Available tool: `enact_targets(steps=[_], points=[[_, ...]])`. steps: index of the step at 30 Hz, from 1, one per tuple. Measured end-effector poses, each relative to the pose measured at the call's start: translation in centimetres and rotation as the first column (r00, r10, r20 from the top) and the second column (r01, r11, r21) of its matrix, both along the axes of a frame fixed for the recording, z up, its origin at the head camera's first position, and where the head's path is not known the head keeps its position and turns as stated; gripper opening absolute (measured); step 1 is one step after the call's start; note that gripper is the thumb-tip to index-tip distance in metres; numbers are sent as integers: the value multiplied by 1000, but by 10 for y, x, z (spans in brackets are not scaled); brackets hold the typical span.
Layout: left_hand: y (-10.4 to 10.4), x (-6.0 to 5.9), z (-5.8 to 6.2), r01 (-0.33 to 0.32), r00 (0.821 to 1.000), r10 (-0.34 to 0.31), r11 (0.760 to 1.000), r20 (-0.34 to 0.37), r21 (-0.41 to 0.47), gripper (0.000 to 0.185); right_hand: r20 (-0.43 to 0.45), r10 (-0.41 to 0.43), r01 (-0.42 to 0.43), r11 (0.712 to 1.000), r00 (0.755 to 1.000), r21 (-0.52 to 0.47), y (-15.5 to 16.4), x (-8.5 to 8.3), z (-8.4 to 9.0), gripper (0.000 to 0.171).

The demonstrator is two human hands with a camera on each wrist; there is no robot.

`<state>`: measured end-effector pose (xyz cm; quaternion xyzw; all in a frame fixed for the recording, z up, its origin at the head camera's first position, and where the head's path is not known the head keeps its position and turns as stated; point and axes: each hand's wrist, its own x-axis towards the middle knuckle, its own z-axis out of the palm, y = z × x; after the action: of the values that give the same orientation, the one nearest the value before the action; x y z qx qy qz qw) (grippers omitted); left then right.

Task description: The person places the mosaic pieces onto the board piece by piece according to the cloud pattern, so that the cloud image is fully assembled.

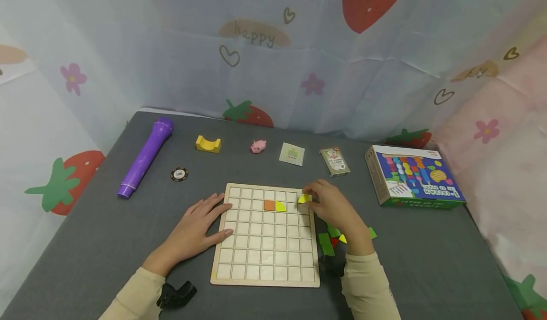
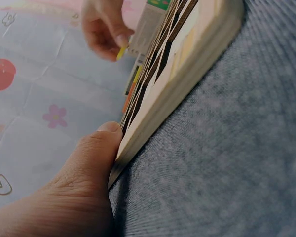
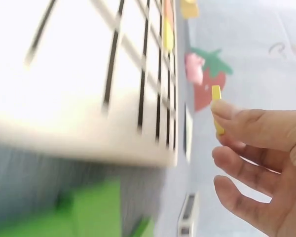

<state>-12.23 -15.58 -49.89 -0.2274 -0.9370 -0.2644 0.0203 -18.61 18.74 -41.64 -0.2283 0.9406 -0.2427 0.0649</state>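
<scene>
A wooden grid board (image 1: 255, 241) with square cells lies flat on the dark table. My left hand (image 1: 194, 227) rests along its left edge with fingers spread, the thumb touching the rim in the left wrist view. My right hand (image 1: 333, 207) pinches a small yellow tile (image 3: 216, 109) between thumb and forefinger, above the board's upper right corner. In the upper rows sit an orange square tile (image 1: 269, 205) and, directly right of it, a yellow tile (image 1: 280, 206) with a curved edge. Loose green tiles (image 1: 326, 244) and a red piece (image 1: 334, 242) lie right of the board, partly hidden by my right arm.
Behind the board stand a yellow curved block (image 1: 208, 144), a pink pig figure (image 1: 258, 146), a flat packet (image 1: 292, 154) and a card box (image 1: 335, 162). A purple microphone-shaped tube (image 1: 145, 158) and a chip (image 1: 179, 174) lie left; a game box (image 1: 414, 176) sits right.
</scene>
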Motion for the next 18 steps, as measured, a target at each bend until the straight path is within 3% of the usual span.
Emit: enact_targets(steps=[12,18], points=[[1,1,0,-3,1000,4,1000,-16,10,65,58,90,-91,996,994,22,-61,-6,-6,25],[0,0,-1,-7,1000,7,1000,-13,-7,65,39,159,-161,984,987,71,-84,-10,-13,23]])
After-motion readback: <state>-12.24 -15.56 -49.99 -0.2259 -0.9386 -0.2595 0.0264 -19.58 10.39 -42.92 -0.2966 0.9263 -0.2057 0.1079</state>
